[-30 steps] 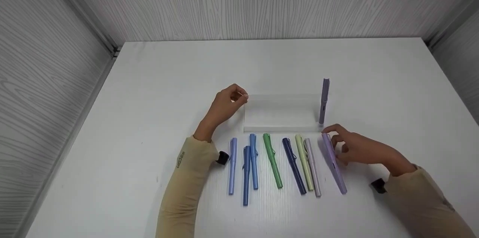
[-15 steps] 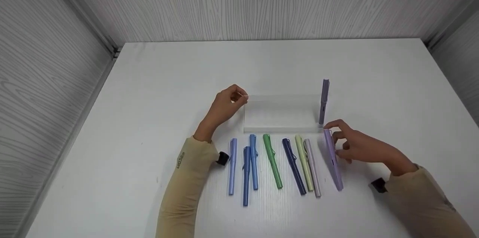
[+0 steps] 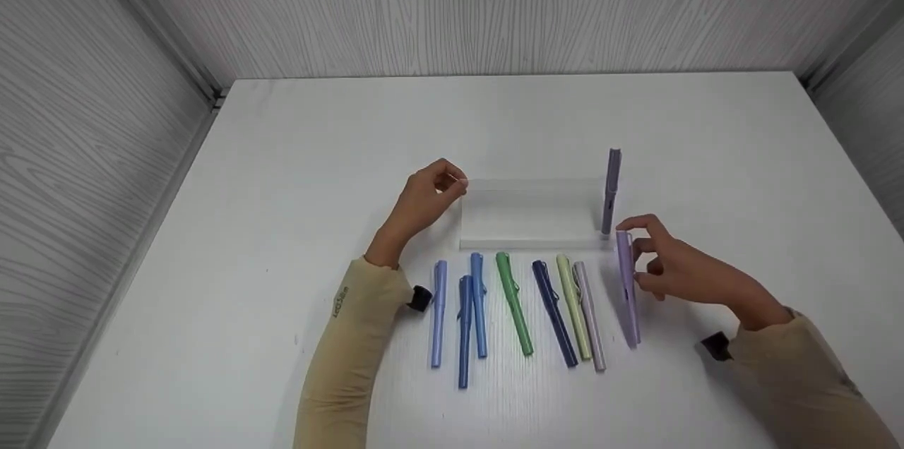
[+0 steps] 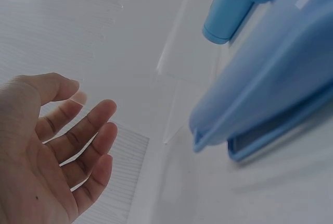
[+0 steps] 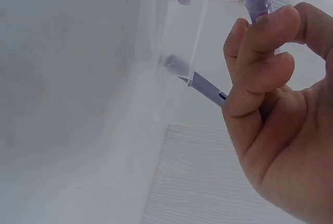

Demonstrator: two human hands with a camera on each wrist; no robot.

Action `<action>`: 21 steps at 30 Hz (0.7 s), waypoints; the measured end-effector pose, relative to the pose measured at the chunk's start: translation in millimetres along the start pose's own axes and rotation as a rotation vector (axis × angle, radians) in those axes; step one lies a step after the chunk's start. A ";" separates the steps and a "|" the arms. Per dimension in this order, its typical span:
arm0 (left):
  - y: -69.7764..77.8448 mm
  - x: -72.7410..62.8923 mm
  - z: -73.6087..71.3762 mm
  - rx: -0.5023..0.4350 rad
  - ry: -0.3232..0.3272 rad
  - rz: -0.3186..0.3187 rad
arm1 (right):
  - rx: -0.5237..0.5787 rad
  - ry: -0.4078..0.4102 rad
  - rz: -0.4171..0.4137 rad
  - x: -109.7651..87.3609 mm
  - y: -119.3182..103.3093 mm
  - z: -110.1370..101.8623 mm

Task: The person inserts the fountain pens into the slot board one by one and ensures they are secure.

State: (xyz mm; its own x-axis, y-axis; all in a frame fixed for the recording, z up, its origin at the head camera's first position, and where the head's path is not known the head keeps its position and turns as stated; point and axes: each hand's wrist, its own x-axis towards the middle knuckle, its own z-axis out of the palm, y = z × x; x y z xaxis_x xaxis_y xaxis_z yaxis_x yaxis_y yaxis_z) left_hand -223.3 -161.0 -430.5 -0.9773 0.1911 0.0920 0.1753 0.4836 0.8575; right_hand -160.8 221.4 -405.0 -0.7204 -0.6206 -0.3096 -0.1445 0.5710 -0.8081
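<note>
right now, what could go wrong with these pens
The right hand holds the lilac pen by its upper part, so it might tilt or slip.
That hand is near the upright purple pen and could knock it.
The left hand pinches one corner of the clear holder, which may shift.

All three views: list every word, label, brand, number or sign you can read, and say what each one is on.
No text can be read with certainty.
Left sleeve: one line of small dark lettering near the cuff, too small and blurred to quote.
Right sleeve: a dark mark, too blurred to tell whether it is lettering.
Pens and clear holder: no readable text.
</note>
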 end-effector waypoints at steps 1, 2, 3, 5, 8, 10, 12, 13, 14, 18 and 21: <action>0.0 0.2 0.0 -0.001 0.001 0.001 | 0.002 0.005 0.005 0.0 -0.9 0.0; 0.0 0.4 0.0 0.000 0.002 0.002 | 0.005 0.011 0.011 0.0 -1.8 0.0; -0.1 0.6 0.0 0.000 0.003 0.003 | 0.005 0.017 0.019 0.2 -2.6 0.1; 0.0 0.7 0.0 -0.001 0.003 0.003 | 0.002 0.024 0.033 0.9 -3.7 0.1; 0.2 0.9 0.0 0.001 0.002 0.003 | -0.003 0.038 0.049 2.3 -4.8 0.4; 0.1 1.0 0.1 0.003 0.002 0.004 | -0.009 0.049 0.040 3.0 -5.2 0.2; -0.2 1.1 0.3 0.004 0.002 0.006 | -0.013 0.065 0.018 3.2 -5.8 0.0; -0.3 1.1 0.4 0.004 0.002 0.007 | -0.016 0.075 0.006 3.2 -6.0 -0.1; -0.4 1.0 0.6 0.004 0.003 0.008 | -0.020 0.083 -0.005 3.2 -6.4 -0.3; 0.0 0.5 0.6 0.007 0.001 0.000 | -0.031 0.113 -0.025 3.6 -7.8 -1.1; 0.5 0.0 0.1 0.005 -0.005 -0.006 | -0.023 0.126 -0.022 4.6 -8.9 -1.9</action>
State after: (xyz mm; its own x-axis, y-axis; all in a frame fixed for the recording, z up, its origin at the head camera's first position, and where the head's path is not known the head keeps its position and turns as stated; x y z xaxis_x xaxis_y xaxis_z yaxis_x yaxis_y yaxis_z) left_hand -223.2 -160.6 -430.1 -0.9778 0.1921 0.0841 0.1697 0.4894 0.8554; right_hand -164.1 214.6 -398.2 -0.7959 -0.5618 -0.2254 -0.1758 0.5709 -0.8020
